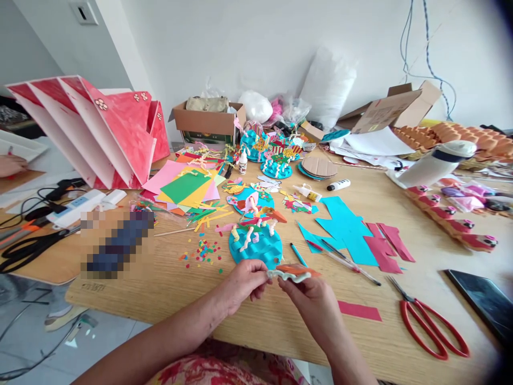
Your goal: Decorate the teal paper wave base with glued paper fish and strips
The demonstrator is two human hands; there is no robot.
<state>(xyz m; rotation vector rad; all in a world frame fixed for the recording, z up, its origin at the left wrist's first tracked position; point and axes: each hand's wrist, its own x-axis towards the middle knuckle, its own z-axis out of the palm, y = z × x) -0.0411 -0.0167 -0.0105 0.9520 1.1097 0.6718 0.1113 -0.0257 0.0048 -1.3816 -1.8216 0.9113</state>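
My left hand [244,278] is closed, thumb and forefinger pinching the left end of a pale wavy strip [289,276]. My right hand [315,294] grips the other end of that strip, together with an orange paper piece [298,269] lying along it. What the strip is made of I cannot tell. Just beyond both hands lies a blue corrugated disc [256,247] with twisted pale and pink strips standing on it. Behind it sits a second blue disc [262,199] bearing coloured paper shapes. A blue pen [298,255] rests near my right fingers.
Red-handled scissors [430,326] and a phone [481,299] lie at right. Blue paper [347,227] and red scraps [382,251] are beyond my right hand. Confetti dots [204,249], coloured sheets [186,187] and a glue bottle [242,162] lie further back. Another person's hand [12,164] shows far left.
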